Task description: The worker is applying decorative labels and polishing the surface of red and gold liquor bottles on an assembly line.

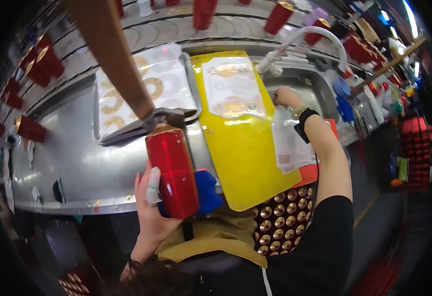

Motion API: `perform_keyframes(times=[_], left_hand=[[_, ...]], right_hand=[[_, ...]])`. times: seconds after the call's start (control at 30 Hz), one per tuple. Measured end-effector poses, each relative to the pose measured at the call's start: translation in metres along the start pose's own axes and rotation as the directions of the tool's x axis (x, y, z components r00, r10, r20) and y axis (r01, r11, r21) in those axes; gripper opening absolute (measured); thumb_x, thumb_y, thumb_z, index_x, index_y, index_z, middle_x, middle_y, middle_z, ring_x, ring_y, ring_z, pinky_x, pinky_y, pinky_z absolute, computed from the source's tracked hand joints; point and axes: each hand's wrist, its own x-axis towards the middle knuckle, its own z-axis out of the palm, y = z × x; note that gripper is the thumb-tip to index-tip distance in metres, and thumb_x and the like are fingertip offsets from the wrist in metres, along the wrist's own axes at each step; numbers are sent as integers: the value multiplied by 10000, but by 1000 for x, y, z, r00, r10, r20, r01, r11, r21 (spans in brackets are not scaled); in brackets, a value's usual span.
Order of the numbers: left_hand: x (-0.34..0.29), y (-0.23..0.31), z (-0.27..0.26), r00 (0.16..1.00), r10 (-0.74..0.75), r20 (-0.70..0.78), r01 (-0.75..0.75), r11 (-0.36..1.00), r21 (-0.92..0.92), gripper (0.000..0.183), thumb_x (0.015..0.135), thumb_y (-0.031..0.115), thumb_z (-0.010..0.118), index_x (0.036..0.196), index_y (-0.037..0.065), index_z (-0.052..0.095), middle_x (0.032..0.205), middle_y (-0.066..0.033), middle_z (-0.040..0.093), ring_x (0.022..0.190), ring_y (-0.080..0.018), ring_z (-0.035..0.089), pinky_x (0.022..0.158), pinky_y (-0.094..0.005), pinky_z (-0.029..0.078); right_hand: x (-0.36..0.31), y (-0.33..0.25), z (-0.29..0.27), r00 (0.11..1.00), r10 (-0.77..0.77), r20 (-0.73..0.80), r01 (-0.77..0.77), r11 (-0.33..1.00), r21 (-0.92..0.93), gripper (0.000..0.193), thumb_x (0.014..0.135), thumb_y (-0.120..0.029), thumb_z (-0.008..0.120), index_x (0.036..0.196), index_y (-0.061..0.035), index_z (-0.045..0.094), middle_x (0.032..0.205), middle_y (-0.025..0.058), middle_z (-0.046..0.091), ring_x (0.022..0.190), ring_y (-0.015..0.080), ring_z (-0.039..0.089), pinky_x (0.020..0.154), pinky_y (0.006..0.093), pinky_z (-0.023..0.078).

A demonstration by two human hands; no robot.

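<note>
A glossy red bottle [173, 170] with a gold neck leans in front of me, a thin red light line across it. My left hand [153, 207] holds its lower part, a white wrap on one finger. A blue cloth [207, 191] lies against the bottle's right side. Over the near left part of the metal sink [319, 81] is my right hand [286, 97], its fingers curled; whatever they hold is hidden. Just left of that hand, a white sheet with gold printed labels [233, 86] rests on a yellow board [243, 158]. White printed sheets [290, 143] lie below my right wrist.
A wooden beam [115, 59] with a metal bracket comes down to the bottle's neck. Behind it stands a tray [97, 106] with gold-and-white label sheets. A white faucet [307, 32] arches over the sink. Several red bottles [49, 61] stand along the slatted conveyor at the back.
</note>
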Motion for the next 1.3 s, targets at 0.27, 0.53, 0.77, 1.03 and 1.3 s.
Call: perform_keyframes(times=[0.27,0.53,0.77,1.03,1.3], left_hand=[[6,-3,2,1000,20,-7,-20,998,-59,1108,595,258,969,1535,43,424,1571,-264,406,1433,-415,443,1175,-592,320],[-13,-17,14,972,-192,133,229,897,-379,1210,648,163,931,1612,1,218,1589,-312,341,1480,-473,350,1219,-551,288],[-5,-4,-10,995,87,53,-78,986,-145,1182,706,179,922,1614,-20,191,1608,-323,301,1523,-458,278,1238,-501,263],[26,-3,-14,972,-200,122,207,485,-850,1056,871,238,830,1602,-77,135,1641,-269,269,1552,-330,245,1254,-431,219],[39,-10,3,911,-319,261,397,510,-763,946,900,198,810,1572,-48,190,1501,-209,457,1354,-253,520,1130,-412,439]], right_hand=[[-25,3,-27,934,33,-355,-116,970,-215,237,839,-245,719,979,-58,761,1016,221,741,963,386,730,845,500,584],[-156,-76,-101,817,-185,-546,238,971,26,115,897,-172,704,945,-69,725,923,133,706,849,330,701,770,448,547],[-255,-180,-107,701,-379,-605,617,747,247,63,884,-16,709,923,11,667,838,119,649,739,219,661,685,319,503],[-313,-261,-122,815,-486,-315,546,465,697,96,904,-96,730,940,-14,696,764,30,630,663,85,506,630,244,437],[-253,-292,-71,768,-323,-553,640,408,651,244,872,-119,743,1088,-26,676,773,30,546,726,130,529,676,307,464]])
